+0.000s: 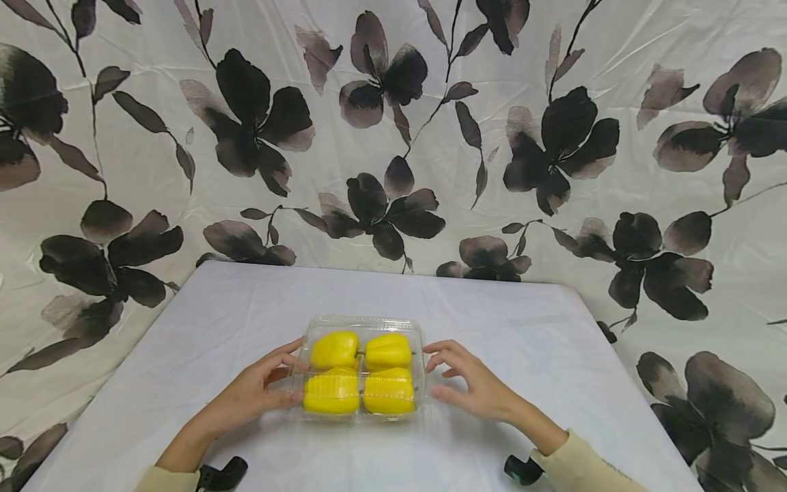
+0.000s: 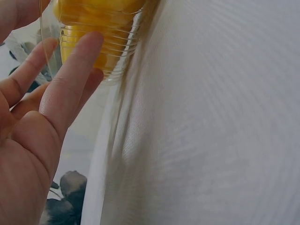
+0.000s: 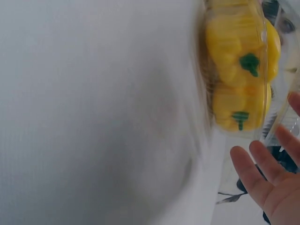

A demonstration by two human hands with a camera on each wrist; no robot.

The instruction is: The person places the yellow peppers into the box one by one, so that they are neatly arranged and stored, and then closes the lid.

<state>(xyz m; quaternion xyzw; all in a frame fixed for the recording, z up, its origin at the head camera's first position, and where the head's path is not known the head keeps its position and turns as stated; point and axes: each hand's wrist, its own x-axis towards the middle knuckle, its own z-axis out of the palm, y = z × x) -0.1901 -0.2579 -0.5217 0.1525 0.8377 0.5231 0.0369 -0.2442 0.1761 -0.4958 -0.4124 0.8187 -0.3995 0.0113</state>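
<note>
A clear plastic clamshell box (image 1: 364, 320) stands on the table with several yellow bell peppers (image 1: 333, 396) inside, in two rows. My left hand (image 1: 261, 384) is at the box's left side, fingers fairly straight. In the left wrist view, fingertips (image 2: 91, 42) lie against its ribbed wall (image 2: 124, 56). To the right, my right hand (image 1: 470, 384) is held beside the box, a small gap away, with its fingers loosely bent and nothing in them. Green stems (image 3: 250, 63) show through the plastic in the right wrist view.
A white cloth covers the table (image 1: 492, 314). Behind it hangs a pale curtain (image 1: 467, 225) with dark flowers. Black devices (image 1: 224, 473) sit at both wrists, by the beige sleeves (image 1: 584, 465).
</note>
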